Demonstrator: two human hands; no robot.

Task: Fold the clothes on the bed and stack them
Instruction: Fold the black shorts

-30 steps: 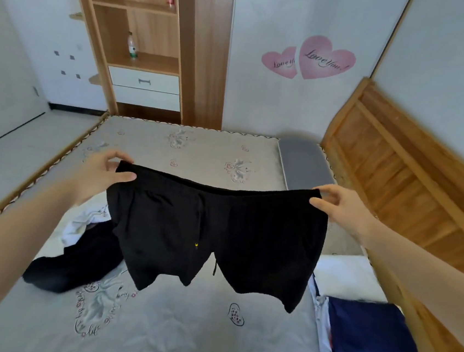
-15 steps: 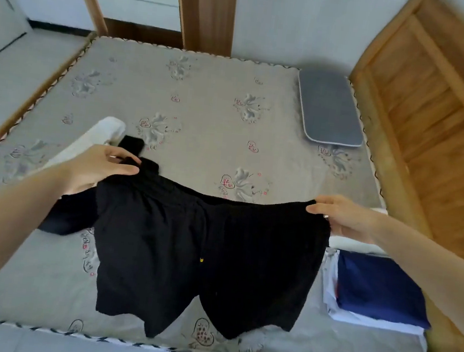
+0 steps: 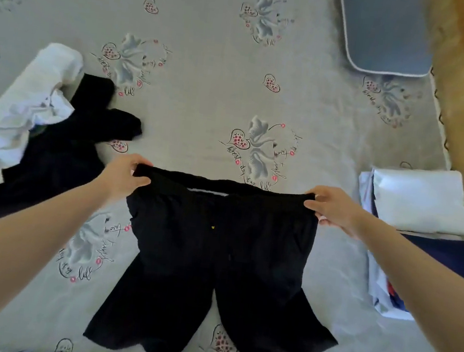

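my left hand [image 3: 123,177] pinches the left end of the shorts' [image 3: 216,260] waistband, and my right hand [image 3: 333,208] pinches the right end, the band stretched between them. the shorts spread over the bed [image 3: 204,101], legs toward its near edge. left of the shorts lies a heap of black clothes [image 3: 55,157] and a white garment [image 3: 29,103]. right of the shorts sits a folded stack [image 3: 420,201], white on top.

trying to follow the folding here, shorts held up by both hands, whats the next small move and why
Probably lower the waistband flat onto the mattress. Both hands, left and right, pinch the black shorts at the waistband corners, and the legs already seem to lie spread on the bed, ready for folding.
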